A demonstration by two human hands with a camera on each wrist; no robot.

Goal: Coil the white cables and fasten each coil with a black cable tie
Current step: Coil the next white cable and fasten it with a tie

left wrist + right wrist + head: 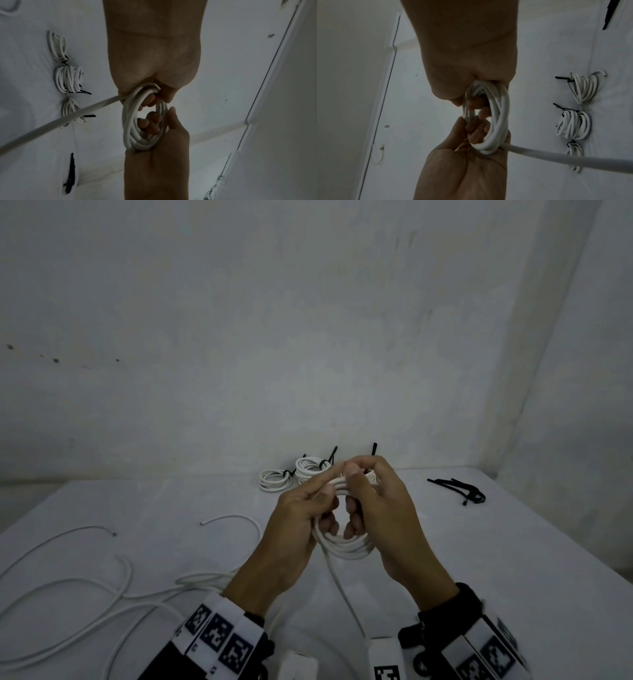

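Head view puts the round coil of white plastic-sheathed cable [342, 542] between our two hands, held up above the white worktop [462, 542] and standing on edge, its opening facing roughly towards us. Our left hand [294, 529] has its fingers curled through the ring from the left side, and our right hand [387, 518] curls in from the right, thumb and forefinger pinching the top of the loops; both hands grip the same coil, neither is free.

The relation that matters to us is the loose tail [346, 594]: it leaves the bottom of the coil on the left-hand side and runs down and towards our body, so its long axis points away from the ring, back at us. We judge the left hand is nearer that exit, so it would feed while the right steadies.

The spare bundle of black plastic cable ties [462, 491] lies on the worktop to the far right, nearer our right hand. Three finished white coils [68, 79], each tied in black, sit at the back, beyond the hands. More loose white cable [85, 587] sprawls on the left.
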